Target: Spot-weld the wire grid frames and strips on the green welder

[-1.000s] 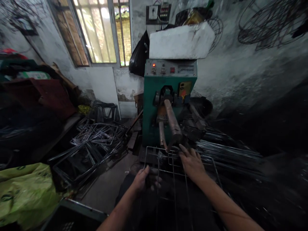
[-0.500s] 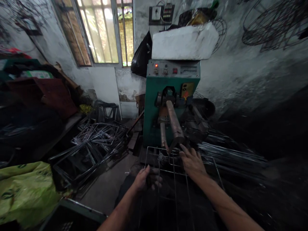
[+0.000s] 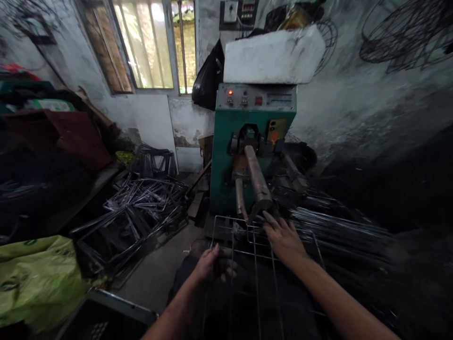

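Observation:
A thin metal wire rack (image 3: 257,283) reaches from my lap to the spot welder (image 3: 221,156), its far end under the copper-coloured electrode arms (image 3: 259,182). My left hand (image 3: 211,265) grips the rack's left side wire, thumb above and the other fingers curled beneath. Over the far right part of the rack lies my right hand (image 3: 285,238), closed on its wires, with the index finger stretched close to the electrode tip. The thumb of that hand is hidden. The lower electrode arm (image 3: 239,198) comes down near the rack's far cross wires.
Bent wire frames (image 3: 141,208) lie heaped on the floor at left. Long metal rods (image 3: 339,229) lie to the right of the welder. A yellow-green sack (image 3: 35,283) and a dark crate (image 3: 106,314) stand at lower left. A white foam block (image 3: 272,59) rests on the welder.
The view has tipped down slightly, so the background sits a little higher. Both hands keep nearly the same place on the rack, which has shifted very slightly left.

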The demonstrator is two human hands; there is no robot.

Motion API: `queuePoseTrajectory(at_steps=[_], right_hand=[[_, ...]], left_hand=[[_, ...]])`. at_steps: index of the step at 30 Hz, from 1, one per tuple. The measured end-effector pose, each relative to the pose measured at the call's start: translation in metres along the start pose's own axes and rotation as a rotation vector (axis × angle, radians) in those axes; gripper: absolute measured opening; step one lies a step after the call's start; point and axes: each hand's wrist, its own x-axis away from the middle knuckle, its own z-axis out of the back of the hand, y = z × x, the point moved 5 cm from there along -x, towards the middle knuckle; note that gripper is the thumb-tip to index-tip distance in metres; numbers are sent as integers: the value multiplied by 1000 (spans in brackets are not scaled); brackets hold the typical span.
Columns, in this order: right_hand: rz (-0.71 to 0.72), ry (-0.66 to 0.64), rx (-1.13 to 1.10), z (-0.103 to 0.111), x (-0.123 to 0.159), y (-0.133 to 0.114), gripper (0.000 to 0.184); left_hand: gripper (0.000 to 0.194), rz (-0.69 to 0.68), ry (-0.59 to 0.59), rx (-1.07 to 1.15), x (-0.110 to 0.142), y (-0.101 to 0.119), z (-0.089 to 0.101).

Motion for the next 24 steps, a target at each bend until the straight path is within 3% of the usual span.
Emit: queuePoseTrajectory(at_steps=[6,11,19,24], right_hand=[[11,-4,-41,-8,4,-1,26],[15,27,-34,-3,5,-1,30],[0,82,-50,-8,7,0,26],[13,63,-50,-11,7,-1,31]], left_hand=[[67,-28,24,9,0,-3,-3],[64,-27,-4,9,1,-2,-3],[72,-20,87,9,5,1,-7],[67,-21,47,-2,5,2,-5]])
